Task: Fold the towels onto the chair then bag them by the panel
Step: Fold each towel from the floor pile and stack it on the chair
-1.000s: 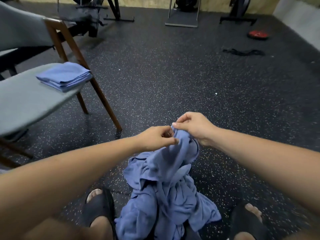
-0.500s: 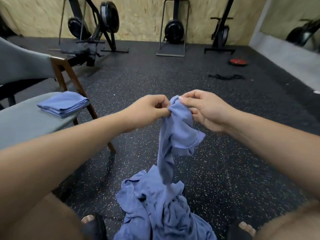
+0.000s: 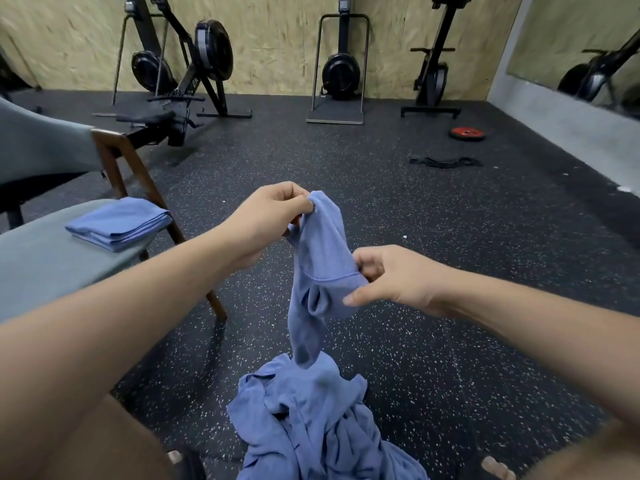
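Observation:
A blue towel hangs in front of me, lifted out of a crumpled pile of blue towels on the floor between my feet. My left hand pinches the towel's top corner. Lower and to the right, my right hand pinches its hemmed edge. Folded blue towels lie stacked on the grey seat of the wooden chair at my left.
Dark speckled rubber floor stretches ahead. Exercise machines stand along the plywood back wall. A red weight plate and a black strap lie on the floor at the right. A mirror panel lines the right wall.
The towel has risen out of the pile. My right hand has slid from the top corner down along the edge, away from my left hand. The view has tilted up.

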The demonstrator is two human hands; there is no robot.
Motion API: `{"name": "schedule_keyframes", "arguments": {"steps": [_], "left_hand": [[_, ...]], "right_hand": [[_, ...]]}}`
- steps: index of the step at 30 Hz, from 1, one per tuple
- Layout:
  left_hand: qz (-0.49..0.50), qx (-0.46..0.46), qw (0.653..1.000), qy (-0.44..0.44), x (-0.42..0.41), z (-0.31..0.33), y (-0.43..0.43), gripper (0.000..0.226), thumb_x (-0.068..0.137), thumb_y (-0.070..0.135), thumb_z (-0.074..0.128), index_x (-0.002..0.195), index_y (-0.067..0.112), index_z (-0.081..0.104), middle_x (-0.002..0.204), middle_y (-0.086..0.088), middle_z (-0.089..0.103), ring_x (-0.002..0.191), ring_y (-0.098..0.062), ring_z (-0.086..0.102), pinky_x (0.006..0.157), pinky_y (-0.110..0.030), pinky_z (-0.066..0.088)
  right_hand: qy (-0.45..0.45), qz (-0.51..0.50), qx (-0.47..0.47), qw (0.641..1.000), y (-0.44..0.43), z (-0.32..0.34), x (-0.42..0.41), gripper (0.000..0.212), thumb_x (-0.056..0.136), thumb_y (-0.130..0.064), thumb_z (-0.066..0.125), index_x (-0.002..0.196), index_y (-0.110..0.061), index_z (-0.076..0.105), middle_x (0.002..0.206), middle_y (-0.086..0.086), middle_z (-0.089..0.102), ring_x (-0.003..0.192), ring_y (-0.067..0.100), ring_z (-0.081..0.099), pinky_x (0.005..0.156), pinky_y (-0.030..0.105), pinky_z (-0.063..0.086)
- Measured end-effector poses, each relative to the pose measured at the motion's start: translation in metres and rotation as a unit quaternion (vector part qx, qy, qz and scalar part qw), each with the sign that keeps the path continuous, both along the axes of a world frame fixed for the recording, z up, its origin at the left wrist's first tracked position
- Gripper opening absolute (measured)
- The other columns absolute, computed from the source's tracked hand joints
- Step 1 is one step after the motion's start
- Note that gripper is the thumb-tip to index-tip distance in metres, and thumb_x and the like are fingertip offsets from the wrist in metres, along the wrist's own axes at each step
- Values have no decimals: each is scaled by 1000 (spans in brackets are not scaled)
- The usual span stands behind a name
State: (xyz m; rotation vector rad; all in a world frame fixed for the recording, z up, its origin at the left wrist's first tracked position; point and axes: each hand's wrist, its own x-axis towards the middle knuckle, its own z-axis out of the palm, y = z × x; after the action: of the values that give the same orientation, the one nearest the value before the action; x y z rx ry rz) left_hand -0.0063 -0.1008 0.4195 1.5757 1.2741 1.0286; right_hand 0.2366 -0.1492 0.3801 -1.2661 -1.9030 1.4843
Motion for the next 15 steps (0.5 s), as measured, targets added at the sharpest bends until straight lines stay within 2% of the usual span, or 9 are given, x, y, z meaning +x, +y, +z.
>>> {"name": "schedule_keyframes", "arguments": {"steps": [2, 3, 5, 7, 10, 12, 15], "left_hand": [[10, -2, 1000, 14, -3, -5, 3, 8, 98, 14, 64, 93, 15, 70, 85, -1, 67, 82, -17, 58, 74, -36, 49], [17, -3, 1000, 24, -4, -8, 5, 7, 98, 14, 65, 94, 12, 70, 85, -1, 68, 80, -17, 59, 71, -31, 50], [34, -6, 998, 47, -6, -14, 7, 8, 97, 12, 65, 98, 6, 70, 83, -4, 70, 76, -16, 61, 59, -21, 50], [33, 12, 997, 74, -5, -18, 5, 7, 96, 11, 69, 101, 8, 73, 86, -7, 75, 75, -15, 66, 59, -18, 50], [-24, 59, 991, 121, 2, -19, -1, 6, 96, 23, 76, 100, 27, 76, 95, 5, 79, 85, -9, 71, 79, -26, 55], [-71, 67, 987, 127, 11, -16, -9, 3, 97, 33, 77, 100, 32, 77, 95, 8, 77, 83, -8, 67, 80, -33, 54], [-127, 65, 982, 123, 21, -16, -18, 10, 96, 40, 79, 100, 31, 78, 94, 3, 76, 79, -10, 60, 75, -41, 51]], "right_hand": [[-9, -35, 45, 998, 5, -4, 2, 22, 89, -17, 84, 102, -4, 71, 92, 12, 74, 82, 22, 57, 80, 41, 39], [-9, -56, 63, 996, 8, -3, 3, 22, 90, -21, 83, 98, -5, 71, 87, 12, 69, 80, 19, 50, 79, 40, 33], [2, -87, 91, 992, 12, 3, 4, 22, 92, -23, 82, 94, -4, 71, 83, 12, 68, 79, 18, 49, 78, 38, 32], [18, -110, 121, 986, 13, 11, 5, 20, 94, -19, 80, 91, -2, 69, 81, 17, 72, 76, 15, 54, 74, 35, 38], [20, -130, 162, 978, 16, 17, 7, 21, 92, -18, 81, 87, -2, 68, 78, 17, 71, 72, 13, 56, 70, 33, 43], [2, -132, 182, 974, 18, 17, 8, 22, 90, -23, 85, 85, -6, 71, 72, 9, 64, 69, 13, 51, 67, 32, 38], [-9, -136, 192, 972, 19, 17, 6, 25, 86, -26, 90, 84, -9, 72, 69, 3, 57, 67, 14, 43, 67, 33, 30]]}}
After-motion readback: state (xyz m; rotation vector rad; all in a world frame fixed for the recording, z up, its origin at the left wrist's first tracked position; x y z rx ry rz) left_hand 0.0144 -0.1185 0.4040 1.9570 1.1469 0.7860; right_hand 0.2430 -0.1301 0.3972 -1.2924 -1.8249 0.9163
